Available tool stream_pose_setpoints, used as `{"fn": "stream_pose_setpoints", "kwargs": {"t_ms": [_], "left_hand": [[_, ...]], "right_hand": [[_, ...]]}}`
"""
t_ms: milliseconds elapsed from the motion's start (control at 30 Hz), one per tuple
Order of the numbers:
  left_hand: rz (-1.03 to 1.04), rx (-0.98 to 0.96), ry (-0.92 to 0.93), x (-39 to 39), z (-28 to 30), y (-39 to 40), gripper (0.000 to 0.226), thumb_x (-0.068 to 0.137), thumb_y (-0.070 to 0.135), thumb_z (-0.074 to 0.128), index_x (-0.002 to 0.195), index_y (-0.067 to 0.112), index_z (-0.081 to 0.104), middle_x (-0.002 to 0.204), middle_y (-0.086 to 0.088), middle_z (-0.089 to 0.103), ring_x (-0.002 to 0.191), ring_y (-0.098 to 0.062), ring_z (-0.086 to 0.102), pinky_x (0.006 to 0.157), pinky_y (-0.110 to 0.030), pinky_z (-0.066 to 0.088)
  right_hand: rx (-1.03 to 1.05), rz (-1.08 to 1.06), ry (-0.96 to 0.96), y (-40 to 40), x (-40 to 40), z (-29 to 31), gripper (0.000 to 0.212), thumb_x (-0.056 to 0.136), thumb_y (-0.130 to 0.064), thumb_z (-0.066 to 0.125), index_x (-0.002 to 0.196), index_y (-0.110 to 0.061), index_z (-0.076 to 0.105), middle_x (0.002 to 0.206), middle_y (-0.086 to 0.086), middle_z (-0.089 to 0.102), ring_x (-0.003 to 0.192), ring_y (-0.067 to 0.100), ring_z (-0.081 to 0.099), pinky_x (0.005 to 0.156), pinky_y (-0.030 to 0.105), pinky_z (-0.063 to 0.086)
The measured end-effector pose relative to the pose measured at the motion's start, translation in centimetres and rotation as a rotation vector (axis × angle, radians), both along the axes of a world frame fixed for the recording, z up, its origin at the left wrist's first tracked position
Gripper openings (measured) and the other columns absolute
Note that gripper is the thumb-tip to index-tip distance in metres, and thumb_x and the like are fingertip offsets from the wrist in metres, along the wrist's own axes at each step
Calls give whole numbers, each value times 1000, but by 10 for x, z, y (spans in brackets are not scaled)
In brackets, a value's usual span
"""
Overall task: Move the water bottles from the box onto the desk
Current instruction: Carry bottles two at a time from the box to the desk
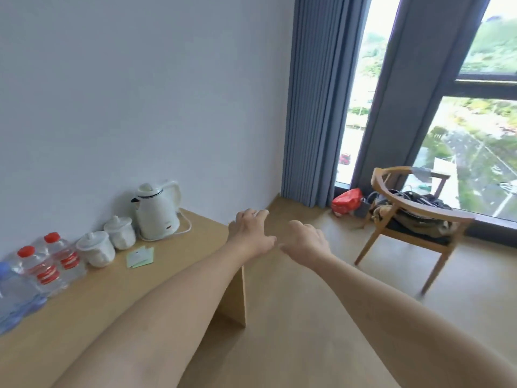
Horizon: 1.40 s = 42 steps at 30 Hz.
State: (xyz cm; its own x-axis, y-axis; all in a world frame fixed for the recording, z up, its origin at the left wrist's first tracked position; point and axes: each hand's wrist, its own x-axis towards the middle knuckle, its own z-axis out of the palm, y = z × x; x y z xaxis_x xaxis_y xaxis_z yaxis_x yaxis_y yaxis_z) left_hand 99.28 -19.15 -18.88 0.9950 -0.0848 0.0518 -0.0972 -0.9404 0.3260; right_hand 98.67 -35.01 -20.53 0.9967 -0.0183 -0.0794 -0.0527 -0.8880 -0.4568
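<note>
The fingers of both hands are loosely curled and hold nothing — the left hand (250,233) hovers over the far end of the desk (92,301), and the right hand (305,240) is just beside it, out past the desk's end above the floor. Neither touches a bottle.

At least 2 red-capped water bottles (47,264) stand on the desk near the wall, with what looks like a blue-capped bottle (11,292) beside them at the frame's edge, though blur makes that count uncertain. So part of the move seems done. The box is not in view, so I cannot tell how many remain.

Also on the desk, near the wall: 2 white lidded cups (107,243), a white kettle (156,212) and a few paper sachets (140,257) — the desk's near side stays free for more bottles. A wooden chair (411,219) stands well apart, by the window.
</note>
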Motion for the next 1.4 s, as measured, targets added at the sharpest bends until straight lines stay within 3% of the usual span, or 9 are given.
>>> {"fn": "stream_pose_setpoints", "kwargs": {"t_ms": [267,600,867,1100,1400], "left_hand": [[-340,13,48,40,-11,-209,72,88,49,65,152,26,40,156,-6,39,146,-27,32,115,-45,36],[-790,-13,74,105,-39,-491,75,88,44,73,153,28,40,160,-5,37,148,-29,31,118,-51,31],[-1010,-77,125,160,-36,-709,74,87,42,74,152,29,41,158,-5,40,143,-30,39,114,-50,42],[-1224,-65,132,164,-42,-858,72,83,39,72,149,27,44,150,-6,44,138,-29,38,112,-46,42],[-1301,-15,145,179,-73,-1043,70,85,36,69,149,23,43,144,-7,45,138,-30,35,112,-47,40]], "right_hand": [[74,-360,28,-198,-7,-15,76,89,-47,70,155,-32,34,154,2,47,141,29,41,111,48,42],[25,-812,42,-434,1,-43,73,86,-54,68,151,-35,42,144,0,57,132,28,49,102,44,45],[12,-1111,66,-610,25,-25,74,87,-50,70,152,-32,41,146,2,54,134,29,47,106,44,46],[61,-1281,80,-730,22,-24,73,88,-51,67,153,-31,40,148,3,52,138,30,44,107,42,43],[97,-1341,39,-908,33,-52,73,89,-52,67,153,-30,40,148,4,50,138,32,43,108,44,42]]}}
